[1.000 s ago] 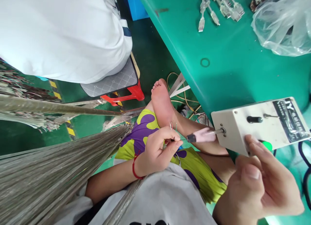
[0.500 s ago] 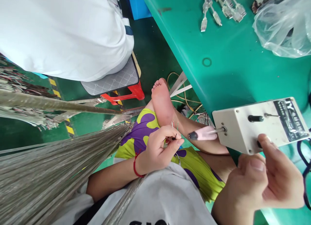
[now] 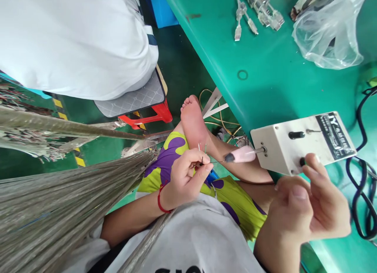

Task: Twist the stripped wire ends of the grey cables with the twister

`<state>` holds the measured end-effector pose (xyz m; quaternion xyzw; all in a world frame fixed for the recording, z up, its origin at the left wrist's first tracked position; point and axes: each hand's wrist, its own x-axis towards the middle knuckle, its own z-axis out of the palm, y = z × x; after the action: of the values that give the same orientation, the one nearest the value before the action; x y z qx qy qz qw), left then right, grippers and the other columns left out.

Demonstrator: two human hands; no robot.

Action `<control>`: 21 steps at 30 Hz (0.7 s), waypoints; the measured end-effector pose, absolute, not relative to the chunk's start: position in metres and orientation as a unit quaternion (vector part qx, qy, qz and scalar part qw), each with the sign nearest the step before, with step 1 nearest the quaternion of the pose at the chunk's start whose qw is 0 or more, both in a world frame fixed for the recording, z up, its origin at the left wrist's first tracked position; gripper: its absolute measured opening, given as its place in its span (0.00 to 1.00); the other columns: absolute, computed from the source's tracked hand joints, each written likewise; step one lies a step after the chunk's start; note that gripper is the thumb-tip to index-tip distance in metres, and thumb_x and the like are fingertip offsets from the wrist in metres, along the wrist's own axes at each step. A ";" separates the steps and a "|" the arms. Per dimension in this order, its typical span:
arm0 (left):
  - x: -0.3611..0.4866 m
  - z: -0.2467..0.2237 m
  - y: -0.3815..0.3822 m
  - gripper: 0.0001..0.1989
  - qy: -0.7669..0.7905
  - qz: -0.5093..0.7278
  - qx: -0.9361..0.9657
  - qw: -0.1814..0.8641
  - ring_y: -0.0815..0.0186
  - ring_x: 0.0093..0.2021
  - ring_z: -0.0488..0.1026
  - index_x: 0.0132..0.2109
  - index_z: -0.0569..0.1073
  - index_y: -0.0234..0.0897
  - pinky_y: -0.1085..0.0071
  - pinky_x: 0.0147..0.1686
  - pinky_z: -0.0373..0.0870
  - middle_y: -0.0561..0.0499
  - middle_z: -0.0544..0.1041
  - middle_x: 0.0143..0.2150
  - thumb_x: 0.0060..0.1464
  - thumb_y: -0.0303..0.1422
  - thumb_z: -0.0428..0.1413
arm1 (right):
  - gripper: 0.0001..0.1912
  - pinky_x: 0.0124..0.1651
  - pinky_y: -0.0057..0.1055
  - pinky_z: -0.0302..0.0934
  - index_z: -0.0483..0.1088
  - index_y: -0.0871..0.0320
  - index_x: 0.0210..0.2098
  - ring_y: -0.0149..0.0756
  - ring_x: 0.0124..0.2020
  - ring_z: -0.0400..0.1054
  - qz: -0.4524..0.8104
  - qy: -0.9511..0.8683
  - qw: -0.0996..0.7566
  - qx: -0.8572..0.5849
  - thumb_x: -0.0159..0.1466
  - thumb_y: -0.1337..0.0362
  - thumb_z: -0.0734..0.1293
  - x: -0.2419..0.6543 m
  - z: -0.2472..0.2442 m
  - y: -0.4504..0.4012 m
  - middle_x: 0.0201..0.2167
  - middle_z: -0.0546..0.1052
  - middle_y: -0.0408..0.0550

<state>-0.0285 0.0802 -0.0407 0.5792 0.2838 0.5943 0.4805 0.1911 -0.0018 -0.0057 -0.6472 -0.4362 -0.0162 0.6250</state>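
Observation:
My left hand (image 3: 188,176), a red cord round its wrist, is closed in a pinch on the stripped end of a cable. Thin white and green wires (image 3: 205,147) stick up past its fingers. A fine dark strand (image 3: 217,162) runs from the pinch to the black tip of a pink-sleeved spindle (image 3: 242,154). That spindle juts from a white motor box (image 3: 282,147) with a JY label, at the table's edge. My right hand (image 3: 315,210) is beside the box, palm up with fingers apart, one fingertip close to the lower black knob (image 3: 302,162); contact is unclear.
Many long grey cables (image 3: 73,202) hang over a bar at left. A person in white (image 3: 73,41) sits on a red stool (image 3: 160,112) nearby. On the green table (image 3: 218,45) lie clear USB cables (image 3: 265,10), a plastic bag (image 3: 326,37) and a black cord (image 3: 357,194).
The view has shifted slightly, so the table things appear further left. My right fingertip has drawn back a little from the knob. My left hand keeps its pinch.

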 end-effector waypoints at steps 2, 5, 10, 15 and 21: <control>-0.031 -0.040 0.078 0.04 0.271 0.600 0.578 0.483 0.71 0.32 0.73 0.54 0.78 0.41 0.76 0.34 0.74 0.55 0.79 0.39 0.78 0.28 0.65 | 0.15 0.27 0.39 0.62 0.93 0.49 0.56 0.30 0.20 0.66 -0.011 -0.449 0.670 -0.591 0.72 0.58 0.81 0.179 0.001 -0.007 0.61 0.92 0.57; -0.034 -0.036 0.074 0.07 0.228 0.604 0.576 0.502 0.70 0.32 0.74 0.55 0.78 0.41 0.73 0.36 0.75 0.54 0.80 0.39 0.77 0.26 0.66 | 0.10 0.30 0.38 0.68 0.93 0.51 0.52 0.38 0.26 0.76 0.125 -0.447 0.656 -0.595 0.76 0.61 0.78 0.161 0.006 -0.016 0.45 0.93 0.52; -0.036 -0.022 0.063 0.05 0.117 0.521 0.578 0.617 0.71 0.27 0.69 0.50 0.77 0.41 0.72 0.30 0.70 0.56 0.76 0.34 0.79 0.33 0.66 | 0.10 0.29 0.31 0.70 0.93 0.48 0.49 0.37 0.25 0.78 0.445 -0.359 0.588 -0.572 0.78 0.61 0.76 0.150 0.009 -0.018 0.27 0.86 0.44; -0.035 -0.018 0.060 0.09 0.053 0.431 0.623 0.651 0.72 0.26 0.66 0.47 0.75 0.42 0.72 0.32 0.72 0.57 0.76 0.32 0.81 0.35 0.64 | 0.15 0.29 0.32 0.68 0.94 0.47 0.50 0.38 0.26 0.75 0.579 -0.342 0.544 -0.501 0.79 0.48 0.75 0.159 0.013 -0.013 0.27 0.84 0.44; -0.031 -0.022 0.061 0.09 0.040 0.408 0.653 0.637 0.71 0.24 0.65 0.47 0.74 0.43 0.72 0.29 0.68 0.58 0.76 0.31 0.83 0.36 0.61 | 0.12 0.37 0.35 0.73 0.92 0.42 0.51 0.37 0.32 0.79 0.576 -0.388 0.489 -0.528 0.81 0.48 0.75 0.167 0.020 -0.022 0.35 0.87 0.41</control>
<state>-0.0313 0.0605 -0.0221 0.6527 0.0402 0.4080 0.6370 0.1671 -0.0222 0.0198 -0.5276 -0.3877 0.5764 0.4890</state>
